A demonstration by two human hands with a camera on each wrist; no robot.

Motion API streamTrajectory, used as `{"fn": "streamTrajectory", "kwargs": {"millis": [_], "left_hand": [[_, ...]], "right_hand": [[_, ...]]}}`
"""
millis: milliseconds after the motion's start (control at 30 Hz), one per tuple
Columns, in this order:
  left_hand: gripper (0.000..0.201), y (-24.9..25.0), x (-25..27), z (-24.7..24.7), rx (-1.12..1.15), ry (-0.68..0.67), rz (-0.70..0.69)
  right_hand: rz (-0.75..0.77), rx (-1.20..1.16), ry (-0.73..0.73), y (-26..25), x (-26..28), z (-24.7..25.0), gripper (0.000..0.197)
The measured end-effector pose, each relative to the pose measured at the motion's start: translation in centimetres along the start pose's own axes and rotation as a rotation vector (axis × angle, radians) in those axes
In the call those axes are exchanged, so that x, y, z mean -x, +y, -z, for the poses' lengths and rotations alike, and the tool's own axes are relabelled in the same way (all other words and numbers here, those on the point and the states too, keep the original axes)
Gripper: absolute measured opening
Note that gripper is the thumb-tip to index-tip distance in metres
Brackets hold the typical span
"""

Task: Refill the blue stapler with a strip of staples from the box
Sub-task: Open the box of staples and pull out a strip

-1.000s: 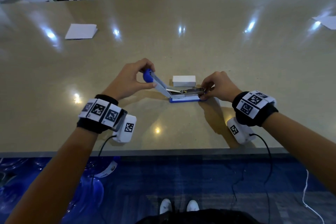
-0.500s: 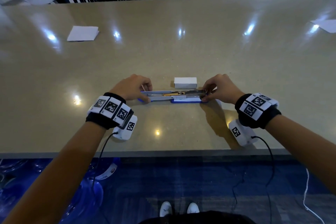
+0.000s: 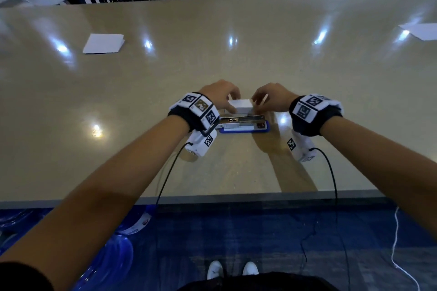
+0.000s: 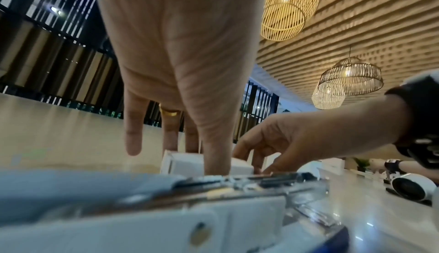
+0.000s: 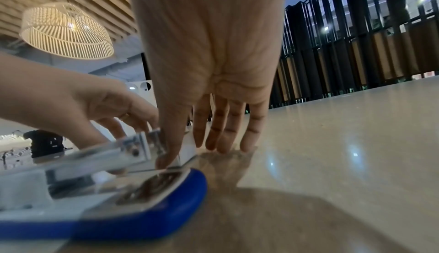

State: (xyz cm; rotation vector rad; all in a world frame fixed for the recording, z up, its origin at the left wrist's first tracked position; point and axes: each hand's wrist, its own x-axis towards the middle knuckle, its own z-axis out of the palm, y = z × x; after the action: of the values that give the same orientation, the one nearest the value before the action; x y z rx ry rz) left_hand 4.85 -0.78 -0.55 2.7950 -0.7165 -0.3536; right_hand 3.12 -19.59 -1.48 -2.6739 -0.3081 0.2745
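Observation:
The blue stapler (image 3: pixel 243 128) lies swung fully open on the beige table (image 3: pixel 236 168), its metal magazine (image 3: pixel 246 118) facing up; the left wrist band hides its left part. Just behind it sits the small white staple box (image 3: pixel 240 106). My left hand (image 3: pixel 224 99) pinches the box's left end, thumb (image 4: pixel 215 155) on the front face and fingers behind the box (image 4: pixel 182 163). My right hand (image 3: pixel 263 101) pinches the right end: the thumb (image 5: pixel 167 152) is in front of the box (image 5: pixel 187 147), the index finger behind. The stapler (image 5: pixel 152 187) lies free, close under both wrists.
A white sheet of paper (image 3: pixel 104 43) lies at the back left and another (image 3: pixel 421 30) at the far right edge. The table's front edge (image 3: pixel 212 197) runs just before me. Blue water bottles (image 3: pixel 106 257) stand on the floor below, and cables (image 3: pixel 331 172) hang from both wrists.
My left hand swung the stapler's top arm down flat onto the table. Both hands then left the stapler's ends and moved back onto the white box.

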Motion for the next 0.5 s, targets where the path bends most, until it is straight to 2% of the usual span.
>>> {"fn": "streamTrajectory", "kwargs": {"millis": [67,200,333,500], "left_hand": [[0.047,0.3,-0.5,-0.6,-0.057,-0.019,0.006],[0.04,0.4,-0.9,-1.3,-0.058,0.029,0.0],[0.038,0.5,0.4,-1.0,0.177,0.05,0.004],[0.034,2.6,4.1,-0.5,0.367,0.206,-0.076]], "right_hand": [[-0.011,-0.009,0.013,-0.2,-0.2,-0.6,0.043],[0.003,-0.027,0.044,-0.1,0.0,-1.1,0.037],[0.109,-0.161,0.15,-0.2,1.4,-0.4,0.029],[0.177,-0.389,0.338,-2.1,4.7,0.9,0.027]]}}
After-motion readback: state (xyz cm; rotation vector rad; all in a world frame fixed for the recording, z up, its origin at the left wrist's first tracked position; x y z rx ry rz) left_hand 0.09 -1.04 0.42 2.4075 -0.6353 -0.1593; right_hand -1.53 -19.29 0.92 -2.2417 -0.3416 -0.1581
